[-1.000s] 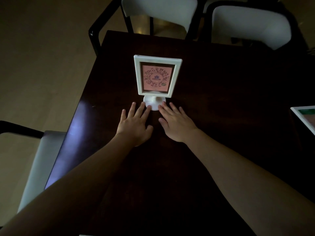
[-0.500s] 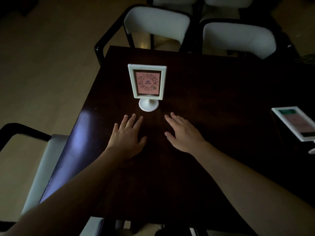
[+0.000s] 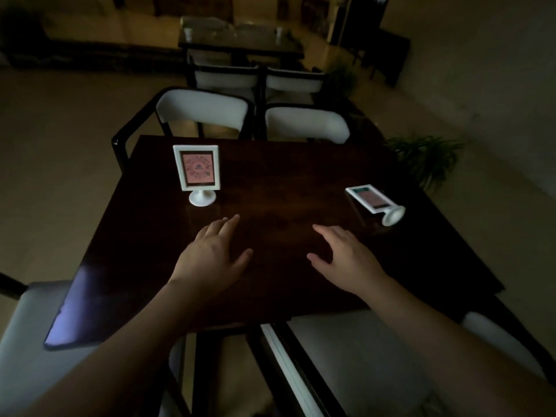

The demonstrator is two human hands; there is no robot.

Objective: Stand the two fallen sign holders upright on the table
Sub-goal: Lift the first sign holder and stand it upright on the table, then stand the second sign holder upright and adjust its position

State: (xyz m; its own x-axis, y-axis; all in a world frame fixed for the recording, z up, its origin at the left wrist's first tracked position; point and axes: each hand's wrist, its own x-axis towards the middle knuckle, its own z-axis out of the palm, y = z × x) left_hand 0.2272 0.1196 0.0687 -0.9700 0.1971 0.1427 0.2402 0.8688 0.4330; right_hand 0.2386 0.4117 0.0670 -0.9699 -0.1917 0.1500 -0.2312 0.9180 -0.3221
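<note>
A white-framed sign holder (image 3: pixel 197 173) with a pink card stands upright on its round foot at the left of the dark wooden table (image 3: pixel 270 191). A second white sign holder (image 3: pixel 373 200) lies flat on its back near the table's right edge, its round foot pointing toward me. My left hand (image 3: pixel 210 255) hovers palm down over the table, below the standing holder and apart from it, fingers spread and holding nothing. My right hand (image 3: pixel 343 251) is also palm down with fingers apart, left of the fallen holder and not touching it.
Two white-backed chairs (image 3: pixel 204 111) (image 3: pixel 307 124) stand at the table's far side. White-seated chairs (image 3: pixel 33 341) (image 3: pixel 376 356) flank the near edge. A potted plant (image 3: pixel 427 158) stands right of the table. Another table with chairs (image 3: pixel 240 43) lies farther back.
Both hands have drawn back from the upright holder's foot toward me and spread apart. The view has pulled away, so the fallen holder at the right now shows whole.
</note>
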